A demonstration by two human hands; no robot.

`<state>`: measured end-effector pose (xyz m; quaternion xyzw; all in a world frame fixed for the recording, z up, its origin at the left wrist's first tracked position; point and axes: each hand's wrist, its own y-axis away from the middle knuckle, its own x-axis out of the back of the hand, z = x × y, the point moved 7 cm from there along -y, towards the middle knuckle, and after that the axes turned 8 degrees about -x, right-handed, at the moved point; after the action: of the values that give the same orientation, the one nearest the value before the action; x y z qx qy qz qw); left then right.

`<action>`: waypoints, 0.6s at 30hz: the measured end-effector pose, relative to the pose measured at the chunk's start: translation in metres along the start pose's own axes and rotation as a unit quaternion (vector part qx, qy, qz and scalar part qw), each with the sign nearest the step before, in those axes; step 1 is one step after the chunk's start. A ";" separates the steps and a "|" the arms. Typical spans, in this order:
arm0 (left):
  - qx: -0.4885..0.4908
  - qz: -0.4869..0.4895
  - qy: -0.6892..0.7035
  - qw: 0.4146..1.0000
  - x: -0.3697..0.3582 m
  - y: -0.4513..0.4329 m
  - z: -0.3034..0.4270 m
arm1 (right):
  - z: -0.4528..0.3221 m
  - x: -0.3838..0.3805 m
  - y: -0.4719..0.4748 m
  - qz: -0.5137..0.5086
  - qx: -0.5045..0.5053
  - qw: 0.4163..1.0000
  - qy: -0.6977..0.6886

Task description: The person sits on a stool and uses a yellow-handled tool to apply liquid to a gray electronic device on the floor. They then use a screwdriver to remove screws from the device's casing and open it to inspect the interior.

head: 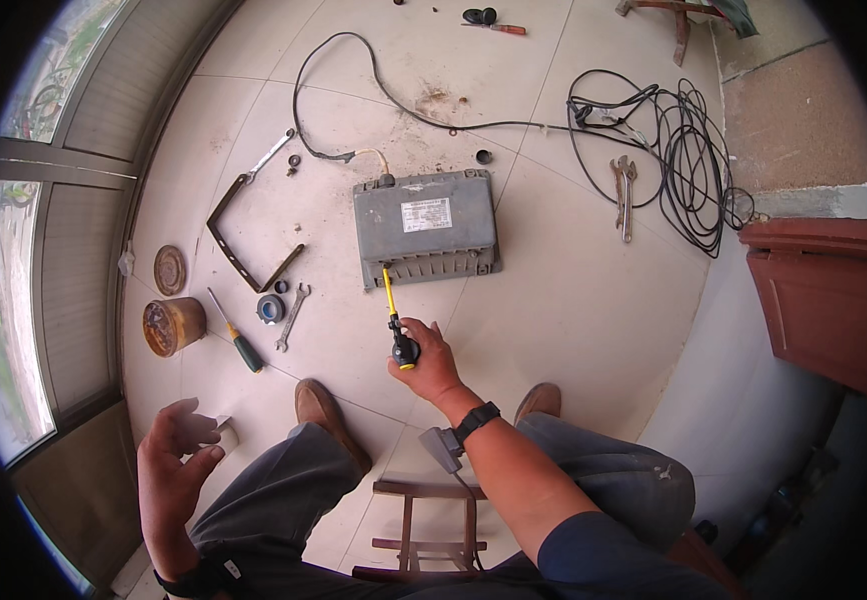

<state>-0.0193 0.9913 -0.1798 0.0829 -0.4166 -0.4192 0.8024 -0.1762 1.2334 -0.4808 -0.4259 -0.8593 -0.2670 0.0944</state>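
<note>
My right hand (429, 364) is closed around the dark body of a yellow-shafted ratchet screwdriver (390, 296). Its shaft points at the near left corner of a grey ribbed housing (426, 232), which bears a label with writing. Whether the tip sits on a fastener there is too small to tell. My left hand (178, 469) is raised at the lower left, fingers apart and holding nothing. Behind it, partly hidden, a roll of pale material (228, 436) lies on the floor. A black cable (328, 155) leads from the housing's far side.
Left of the housing lie a bent metal bracket (232, 255), wrenches (294, 316), a screwdriver (242, 346), a tape roll (270, 308) and a dirty tub (191, 319). At right are coiled cable (692, 172), adjustable wrenches (625, 196) and a reddish-brown cabinet (816, 300). A wooden stool (426, 489) stands below.
</note>
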 end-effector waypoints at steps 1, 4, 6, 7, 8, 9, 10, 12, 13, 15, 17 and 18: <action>0.000 0.000 0.001 1.000 0.000 0.000 0.000 | -0.001 0.000 0.000 0.002 0.006 1.000 0.006; 0.003 0.002 0.002 1.000 0.000 0.000 -0.001 | -0.003 0.001 0.001 0.008 0.020 1.000 0.019; 0.000 -0.003 0.003 1.000 0.000 0.000 -0.001 | -0.004 0.001 0.001 0.009 0.026 0.999 0.020; -0.002 -0.005 0.004 1.000 0.000 0.000 0.000 | -0.004 0.001 0.001 0.008 0.024 0.999 0.020; 0.000 -0.005 0.004 1.000 0.000 0.000 0.000 | -0.003 0.001 0.001 0.006 0.022 1.000 0.020; 0.001 -0.005 0.004 1.000 0.000 0.000 0.000 | -0.004 0.001 0.000 0.004 0.020 1.000 0.020; 0.002 -0.005 0.004 1.000 0.000 0.000 0.000 | -0.004 0.001 0.000 0.004 0.022 1.000 0.020; 0.002 -0.005 0.004 1.000 0.000 0.000 0.000 | -0.006 0.003 0.000 0.004 0.025 0.999 0.020; 0.002 -0.006 0.004 1.000 0.000 0.000 0.000 | -0.006 0.003 0.000 0.003 0.023 1.000 0.021; 0.003 -0.005 0.004 1.000 0.000 0.000 0.000 | -0.007 0.003 0.000 0.000 0.021 1.000 0.023; 0.004 -0.004 0.007 1.000 0.000 -0.001 -0.001 | -0.007 0.003 0.000 0.000 0.020 0.999 0.028; 0.005 -0.003 0.010 1.000 0.000 -0.001 -0.001 | -0.007 0.003 0.000 0.000 0.020 0.999 0.031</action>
<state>-0.0189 0.9908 -0.1808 0.0918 -0.4104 -0.4190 0.8047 -0.1784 1.2319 -0.4731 -0.4152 -0.8613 -0.2630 0.1289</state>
